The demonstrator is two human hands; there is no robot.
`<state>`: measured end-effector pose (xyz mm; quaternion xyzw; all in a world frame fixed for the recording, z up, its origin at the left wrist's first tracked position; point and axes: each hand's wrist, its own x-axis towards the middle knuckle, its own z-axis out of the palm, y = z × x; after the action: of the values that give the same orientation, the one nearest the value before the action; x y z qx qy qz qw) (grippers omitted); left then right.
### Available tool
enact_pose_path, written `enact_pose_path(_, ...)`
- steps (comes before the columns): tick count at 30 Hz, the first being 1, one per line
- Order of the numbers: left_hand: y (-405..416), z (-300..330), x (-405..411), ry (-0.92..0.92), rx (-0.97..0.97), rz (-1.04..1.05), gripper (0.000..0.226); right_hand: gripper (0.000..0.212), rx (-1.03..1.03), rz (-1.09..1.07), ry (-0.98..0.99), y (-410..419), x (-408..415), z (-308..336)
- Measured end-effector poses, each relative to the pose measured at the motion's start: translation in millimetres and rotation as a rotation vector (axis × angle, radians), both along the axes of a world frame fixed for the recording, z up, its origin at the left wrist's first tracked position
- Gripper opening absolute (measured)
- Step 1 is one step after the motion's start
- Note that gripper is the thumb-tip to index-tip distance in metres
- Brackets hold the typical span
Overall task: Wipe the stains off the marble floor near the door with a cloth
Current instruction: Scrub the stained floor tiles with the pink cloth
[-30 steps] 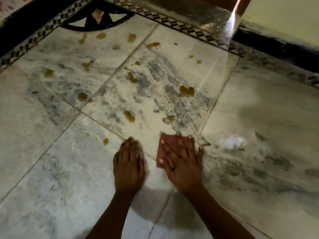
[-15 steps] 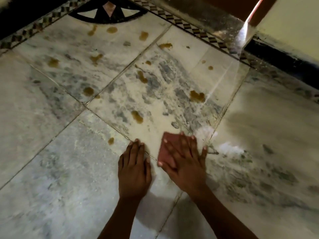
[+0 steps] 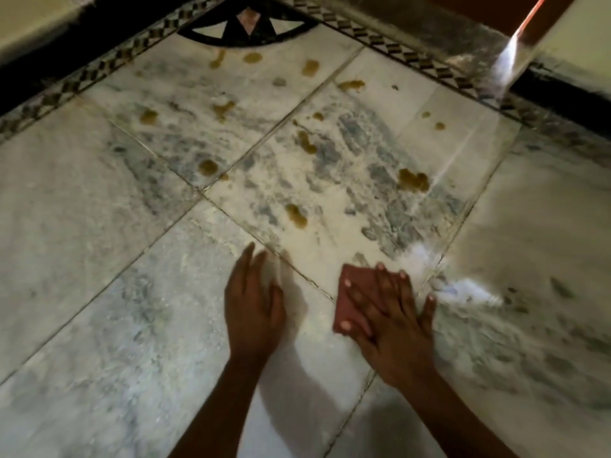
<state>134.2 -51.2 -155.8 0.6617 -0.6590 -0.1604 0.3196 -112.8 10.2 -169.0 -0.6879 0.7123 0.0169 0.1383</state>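
A small reddish cloth (image 3: pixel 355 300) lies flat on the marble floor (image 3: pixel 99 259) in the lower centre-right of the frame, close to where four tiles meet. The right hand (image 3: pixel 390 320) lies on top of it, palm down with the fingers (image 3: pixel 363 304) spread wide, pressing it to the stone rather than gripping it; the cloth's left edge and upper left corner show beyond the fingertips, and the rest is hidden under the hand. The thumb reaches off the cloth to the right, onto bare marble.

The left hand (image 3: pixel 253 304) sits just to the left of the cloth, apart from it, with a grout line running between the two. It is unclenched and empty, fingers held together and pointing toward the top of the frame; whether the palm fully rests on the floor cannot be told, as the fingers look a little blurred.

Above the hands, brownish-yellow stains (image 3: pixel 413 180) dot the grey-veined white tiles across the middle and upper centre of the frame, the nearest one (image 3: pixel 296 215) just above and between the two hands. A chequered inlay border (image 3: pixel 396 47) frames the tiles at the top, with a black arched motif (image 3: pixel 248 29) in the upper centre. A bright streak of light (image 3: pixel 506 66) falls at the upper right, and a glare patch (image 3: pixel 426 254) shines on the floor just right of the cloth.
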Motion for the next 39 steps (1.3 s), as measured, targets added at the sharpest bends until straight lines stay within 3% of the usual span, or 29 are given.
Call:
enact_pose_path(3, -17.1, -8.4, 61.1, -0.233, 0.001, 0.07, 0.062, 0.073, 0.038, -0.155, 0.02, 5.4, -23.8, -1.3)
enact_pose_path(6, -11.3, -22.0, 100.6, -0.42, 0.077, 0.215, 0.065, 0.079, -0.022, -0.362, -0.024, -52.6, -13.1, -10.6)
enact_pose_path(9, -10.9, -28.4, 104.2, -0.348, 0.088, 0.297, 0.06, 0.075, -0.055, -0.342, -0.084, -94.0, 33.4, -15.1)
enact_pose_path(14, -13.3, -27.1, 106.0, -0.344, 0.13, 0.333, 0.063, 0.069, -0.052, 0.014, 0.003, -30.1, 67.8, -5.5)
enact_pose_path(17, -14.9, -31.6, 106.4, -0.341, 0.156, 0.343, 0.065, 0.077, -0.039, -0.056, 0.057, -23.4, 45.2, -5.3)
enact_pose_path(21, -15.9, -32.4, 104.7, -0.368, 0.177, 0.345, 0.065, 0.08, -0.041, -0.307, -0.01, -103.4, 68.9, -16.6)
enact_pose_path(24, -17.0, -28.9, 103.2, -0.354, 0.176, 0.357, 0.066, 0.071, -0.032, -0.114, -0.023, -130.2, 112.5, -15.6)
enact_pose_path(27, -16.8, -25.3, 102.1, -0.346, 0.186, 0.368, 0.066, 0.067, -0.088, 0.08, 0.029, -78.2, 125.4, -5.5)
enact_pose_path(30, -18.1, -24.2, 100.4, -0.35, 0.176, 0.369, 0.067, 0.072, -0.095, 0.0, 0.021, -42.3, 89.8, -4.2)
enact_pose_path(34, -21.6, -27.9, 102.0, -0.357, 0.197, 0.378, 0.066, 0.076, -0.063, -0.234, 0.001, -121.3, 80.6, -16.8)
enact_pose_path(39, -19.2, -26.2, 102.0, -0.364, 0.19, 0.379, 0.061, 0.07, -0.046, -0.04, -0.038, -150.5, 162.2, -11.8)
